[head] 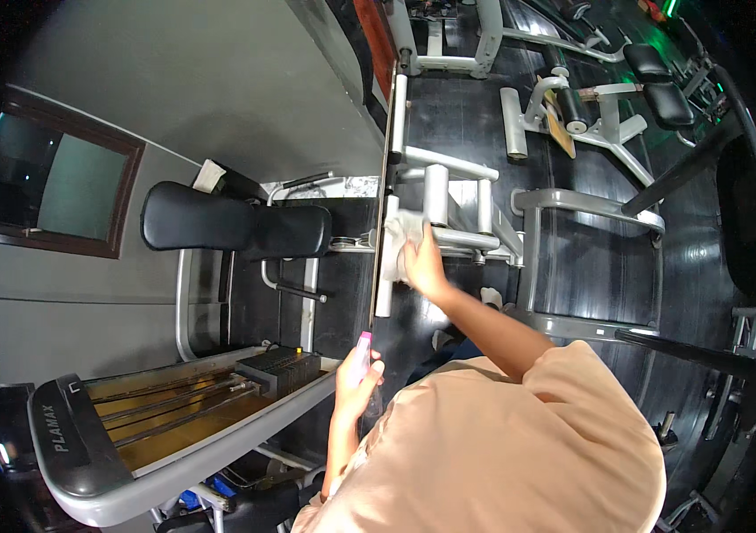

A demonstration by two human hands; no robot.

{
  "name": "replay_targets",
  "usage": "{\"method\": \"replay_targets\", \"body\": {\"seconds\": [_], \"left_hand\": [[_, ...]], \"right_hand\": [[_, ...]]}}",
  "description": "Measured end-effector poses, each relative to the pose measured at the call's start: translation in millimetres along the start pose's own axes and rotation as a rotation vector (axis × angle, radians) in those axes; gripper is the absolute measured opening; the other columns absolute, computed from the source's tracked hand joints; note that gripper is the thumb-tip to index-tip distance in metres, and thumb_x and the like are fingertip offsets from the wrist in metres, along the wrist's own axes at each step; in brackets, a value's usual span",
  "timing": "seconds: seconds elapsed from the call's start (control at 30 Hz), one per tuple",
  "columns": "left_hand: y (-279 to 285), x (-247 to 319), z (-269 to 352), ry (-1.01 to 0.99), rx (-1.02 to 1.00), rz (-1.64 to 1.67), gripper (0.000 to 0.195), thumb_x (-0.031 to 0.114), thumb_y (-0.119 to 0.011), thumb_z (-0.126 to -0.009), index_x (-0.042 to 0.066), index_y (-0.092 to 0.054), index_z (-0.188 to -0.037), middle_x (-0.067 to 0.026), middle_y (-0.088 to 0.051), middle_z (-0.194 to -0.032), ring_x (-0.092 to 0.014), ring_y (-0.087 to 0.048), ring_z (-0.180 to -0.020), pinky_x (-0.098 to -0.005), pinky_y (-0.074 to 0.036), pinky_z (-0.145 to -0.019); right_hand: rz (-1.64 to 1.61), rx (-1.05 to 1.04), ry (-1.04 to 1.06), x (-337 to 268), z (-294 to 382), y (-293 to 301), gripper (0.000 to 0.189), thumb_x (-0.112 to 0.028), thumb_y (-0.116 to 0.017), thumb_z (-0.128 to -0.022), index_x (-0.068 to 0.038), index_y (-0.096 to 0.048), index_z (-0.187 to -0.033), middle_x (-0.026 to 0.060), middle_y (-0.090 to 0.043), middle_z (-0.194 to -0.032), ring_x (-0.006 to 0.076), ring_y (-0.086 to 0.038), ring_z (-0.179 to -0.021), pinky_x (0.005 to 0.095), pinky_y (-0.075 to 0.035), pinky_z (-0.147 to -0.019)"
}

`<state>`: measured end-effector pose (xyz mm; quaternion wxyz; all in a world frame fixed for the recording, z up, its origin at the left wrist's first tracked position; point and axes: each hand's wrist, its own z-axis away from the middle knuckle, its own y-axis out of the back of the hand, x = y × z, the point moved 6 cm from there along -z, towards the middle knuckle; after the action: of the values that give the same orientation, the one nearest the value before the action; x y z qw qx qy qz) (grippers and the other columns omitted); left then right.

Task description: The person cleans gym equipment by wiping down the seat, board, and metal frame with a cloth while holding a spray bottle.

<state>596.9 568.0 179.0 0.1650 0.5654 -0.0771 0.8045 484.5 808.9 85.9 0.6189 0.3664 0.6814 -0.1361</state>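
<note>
My right hand [427,266] grips a crumpled white cloth [402,248]. The cloth covers part of a silver-white tube [384,300] beside a long thin panel edge [378,280]; whether it presses on the tube or the panel I cannot tell. Just beyond my fingers stands a thicker pale cylinder [436,195] of a metal gym frame [464,238]. Lower and to the left, my left hand [353,385] is wrapped around a spray bottle [362,360] with a pink top. Its clear lower body is partly hidden by the hand.
At left is a black padded bench [238,220]. A weight-stack machine [218,433] slants across the lower left. Silver frame bars [577,198] stand on the dark floor [591,273] at right, with another padded machine [667,100] farther off. A window [58,176] is in the grey wall.
</note>
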Motion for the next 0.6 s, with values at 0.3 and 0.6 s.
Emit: {"method": "replay_targets", "body": {"seconds": [0.3,0.6], "left_hand": [[-8.9,-18.6,3.8,0.013,-0.019,0.035,0.026,0.015,-0.072,-0.091,0.002,-0.061,-0.110,-0.0016,-0.061,-0.082,-0.010,-0.060,-0.066,-0.0263,-0.050,-0.063],[7.5,-26.4,20.8,0.043,-0.004,-0.039,0.040,0.020,-0.073,-0.092,0.000,-0.057,-0.124,-0.0030,-0.060,-0.093,-0.011,-0.058,-0.069,-0.0271,-0.050,-0.064]], "right_hand": [[-0.396,-0.559,-0.572,33.9,144.9,-1.0,0.043,-0.022,-0.060,-0.099,-0.003,-0.049,-0.135,0.0140,-0.065,-0.116,0.0254,-0.063,-0.105,0.0402,-0.050,-0.093],[-0.929,-0.216,-0.643,29.1,8.4,-22.2,0.027,-0.026,-0.055,-0.105,-0.005,-0.057,-0.120,0.0047,-0.065,-0.100,0.0164,-0.064,-0.088,0.0386,-0.054,-0.077]]}}
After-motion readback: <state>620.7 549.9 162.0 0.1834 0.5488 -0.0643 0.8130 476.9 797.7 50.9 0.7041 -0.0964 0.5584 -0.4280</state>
